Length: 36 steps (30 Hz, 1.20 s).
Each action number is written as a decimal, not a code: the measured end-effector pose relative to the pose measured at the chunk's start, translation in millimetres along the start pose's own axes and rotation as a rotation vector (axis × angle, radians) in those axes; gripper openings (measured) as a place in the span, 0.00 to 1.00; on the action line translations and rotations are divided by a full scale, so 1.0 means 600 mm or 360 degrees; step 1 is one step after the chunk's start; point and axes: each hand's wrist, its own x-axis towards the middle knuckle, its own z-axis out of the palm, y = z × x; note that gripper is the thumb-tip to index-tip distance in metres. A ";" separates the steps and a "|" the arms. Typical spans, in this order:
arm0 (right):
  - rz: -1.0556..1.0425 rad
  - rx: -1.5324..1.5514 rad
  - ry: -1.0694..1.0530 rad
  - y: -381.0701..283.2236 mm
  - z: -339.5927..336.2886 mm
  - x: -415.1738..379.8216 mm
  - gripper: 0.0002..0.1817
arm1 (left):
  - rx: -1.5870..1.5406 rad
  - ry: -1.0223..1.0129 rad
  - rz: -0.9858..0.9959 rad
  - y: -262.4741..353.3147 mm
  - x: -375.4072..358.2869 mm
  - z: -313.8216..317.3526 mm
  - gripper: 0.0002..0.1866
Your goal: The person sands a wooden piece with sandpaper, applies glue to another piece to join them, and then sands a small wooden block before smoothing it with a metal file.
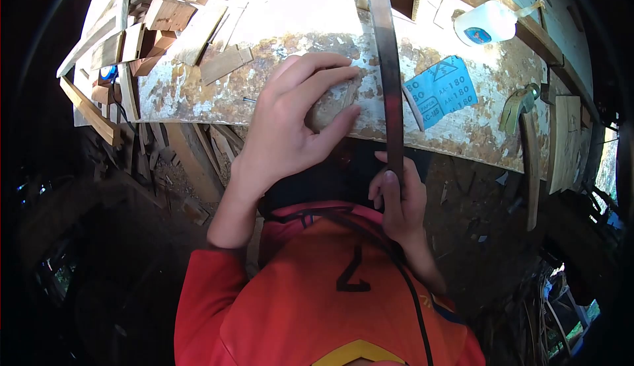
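the right hand (399,197) has its fingers closed round the near end of a long dark strip (388,55), which reaches over the surface (198,105) beside blue sandpaper (449,92). the left hand (290,108) arches, fingers parted from the thumb; whether they grip anything, i cannot tell.

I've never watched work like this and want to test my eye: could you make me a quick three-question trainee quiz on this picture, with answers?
1. Multiple choice: what is the person's right hand holding?
A) a white bottle
B) a long dark bar
C) a paintbrush

2. True or false: in the picture, the hammer lies to the right of the blue sheet.

3. Fill in the blank: the number printed more than once on the blue sheet is ___.

Key: 1. B; 2. True; 3. 180
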 end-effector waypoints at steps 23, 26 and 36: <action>0.0057 -0.0430 0.0034 -0.004 0.002 -0.016 0.14 | -0.0059 -0.0047 0.0079 -0.015 -0.021 -0.004 0.45; -0.0020 -0.0494 0.0058 -0.006 0.003 -0.017 0.15 | -0.0045 -0.0089 0.0012 -0.022 -0.026 -0.008 0.47; -0.0139 -0.0810 -0.0002 -0.036 0.001 -0.009 0.16 | 0.0164 0.0012 0.0070 -0.024 -0.032 -0.024 0.29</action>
